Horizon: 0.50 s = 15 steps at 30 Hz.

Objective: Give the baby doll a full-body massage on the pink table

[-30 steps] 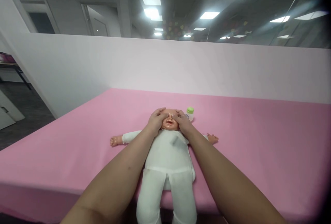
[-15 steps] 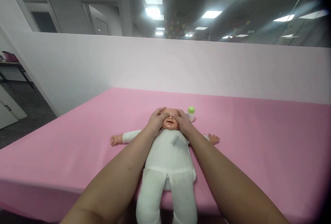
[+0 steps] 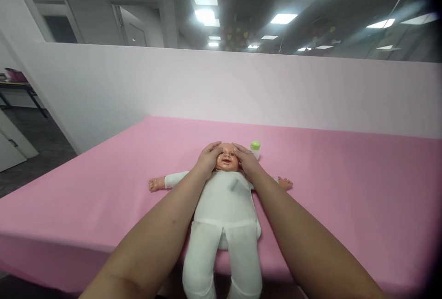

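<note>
A baby doll (image 3: 226, 198) in white cloth clothes lies on its back on a pink-covered table (image 3: 103, 193), its arms spread to both sides and its legs toward me. My left hand (image 3: 209, 157) rests along the left side of the doll's head (image 3: 227, 161), fingers stretched over the temple. On the other side my right hand (image 3: 247, 158) lies against the head, its fingers extended at the temple and cheek. Both hands are open and touch the head without closing round it. The doll's eyes, nose and mouth show between them.
Just behind my right hand stands a small bottle (image 3: 255, 149) with a green cap. A low white wall (image 3: 241, 87) borders the table's far side. At the far left are a dark-legged table (image 3: 20, 87) and a white cabinet (image 3: 14, 142).
My thumbs have moved outward from the middle of the doll's face to its sides, so its eyes now show. The right fingers lie a little straighter.
</note>
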### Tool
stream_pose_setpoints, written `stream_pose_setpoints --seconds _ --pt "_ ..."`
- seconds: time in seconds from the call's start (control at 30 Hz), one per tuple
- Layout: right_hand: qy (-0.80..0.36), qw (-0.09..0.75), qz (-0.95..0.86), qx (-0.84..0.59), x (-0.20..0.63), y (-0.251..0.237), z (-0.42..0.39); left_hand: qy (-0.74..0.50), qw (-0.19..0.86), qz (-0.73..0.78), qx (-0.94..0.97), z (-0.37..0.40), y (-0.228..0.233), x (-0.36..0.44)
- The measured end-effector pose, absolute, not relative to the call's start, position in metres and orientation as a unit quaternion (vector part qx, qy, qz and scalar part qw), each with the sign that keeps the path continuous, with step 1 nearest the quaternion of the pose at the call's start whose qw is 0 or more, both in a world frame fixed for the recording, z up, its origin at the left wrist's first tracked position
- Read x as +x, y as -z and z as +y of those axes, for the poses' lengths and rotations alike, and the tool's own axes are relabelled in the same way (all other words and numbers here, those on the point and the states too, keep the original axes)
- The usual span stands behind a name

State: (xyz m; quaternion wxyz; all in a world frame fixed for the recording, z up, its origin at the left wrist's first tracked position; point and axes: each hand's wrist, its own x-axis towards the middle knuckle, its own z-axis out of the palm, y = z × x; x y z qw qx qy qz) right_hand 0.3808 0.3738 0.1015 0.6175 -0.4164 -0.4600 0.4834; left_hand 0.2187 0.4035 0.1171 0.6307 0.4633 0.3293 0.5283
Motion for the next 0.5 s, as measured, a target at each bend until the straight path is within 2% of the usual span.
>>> stream_pose_setpoints --seconds 0.37,0.5 --pt "-0.516 0.630 -0.418 -0.402 0.3783 -0.1049 0.3705 -0.534 0.605 0.363 0.466 0.4088 -0.1157 0.2208" --pt "-0.486 0.624 -0.437 -0.428 0.3786 -0.1032 0.3709 -0.540 0.598 0.364 0.468 0.4064 -0.1184 0.2225"
